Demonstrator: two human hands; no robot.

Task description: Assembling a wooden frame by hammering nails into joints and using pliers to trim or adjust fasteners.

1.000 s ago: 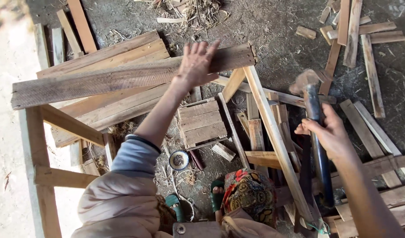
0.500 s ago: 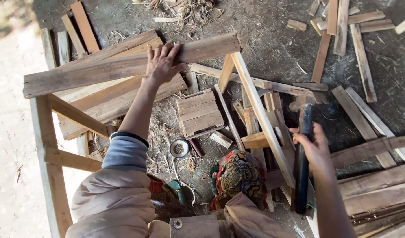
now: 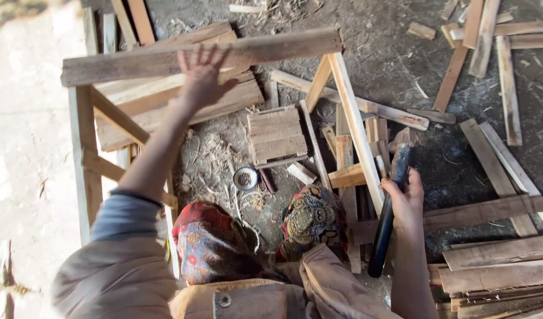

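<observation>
Left hand lies flat, fingers spread, palm pressed on the long weathered plank that lies across the top of a rough wooden frame. No grip there, only downward pressure. The plank runs from the frame's left corner to the slanted pale leg on the right and rests on both.

Below the plank, on the ground: a small slatted wooden block, wood shavings, and a little round tin just beside the person's patterned knees.

Right hand is clenched around the dark handle of a hammer-like tool, head pointing up and away, near the slanted leg but not touching the plank. The head is partly blurred; I cannot tell its exact shape.

Farther right: loose slats and offcuts scattered over the dirt, and a stack of boards at the lower right.

Step in hand, as I judge it: seating the plank on the frame, holding it steady before fastening. The next move seems to call for keeping the palm firm so the plank does not slide, and bringing the tool up over the joint.

Against the frame half a second ago: the left hand keeps pressing the plank at much the same spot; the right hand has risen a little with the tool, and the view has shifted so the frame sits farther right.
</observation>
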